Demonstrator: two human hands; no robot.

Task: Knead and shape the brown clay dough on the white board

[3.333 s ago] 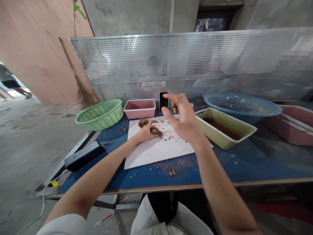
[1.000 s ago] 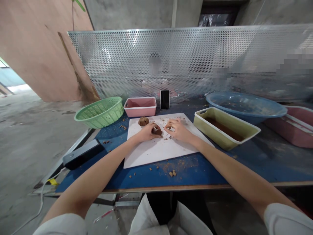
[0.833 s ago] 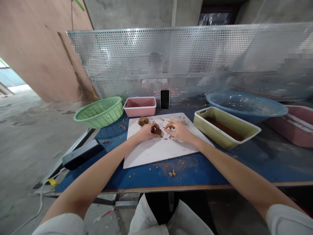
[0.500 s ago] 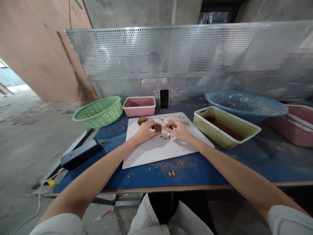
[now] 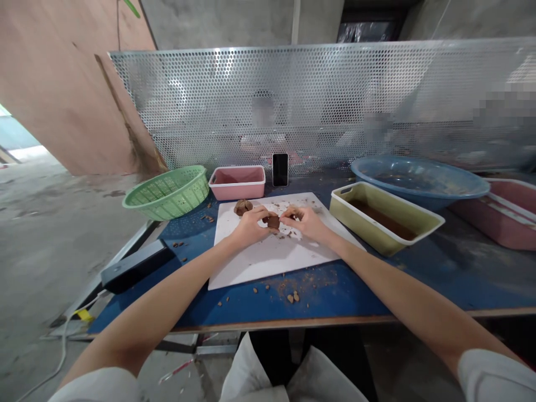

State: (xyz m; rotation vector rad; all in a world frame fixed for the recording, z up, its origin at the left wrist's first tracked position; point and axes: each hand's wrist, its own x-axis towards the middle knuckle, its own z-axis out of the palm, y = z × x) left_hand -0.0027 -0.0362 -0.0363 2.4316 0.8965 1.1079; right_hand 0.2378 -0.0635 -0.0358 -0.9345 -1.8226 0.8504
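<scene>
Over the white board (image 5: 238, 267), my left hand (image 5: 251, 226) grips a flat-looking brown piece of clay (image 5: 273, 222) between thumb and fingers. My right hand (image 5: 307, 223) is closed in a pinch, its fingertips at the right edge of that piece. A dark brown bit shows under the right fingers, partly hidden by them. Behind my left hand, a rounder brown lump of clay (image 5: 243, 207) rests on the board. Brown crumbs lie scattered around both hands on the board.
A green basket (image 5: 167, 192) and a pink tub (image 5: 237, 190) stand back left, near an upright phone (image 5: 280, 170). To the right are an olive tub (image 5: 387, 220) with brown liquid, a blue basin (image 5: 419, 178) and another pink tub (image 5: 498, 215). A dark box (image 5: 136, 265) sits front left.
My right fingertips have come up against the right edge of the clay piece, closing the gap between the hands. The clay piece has turned slightly in my left hand.
</scene>
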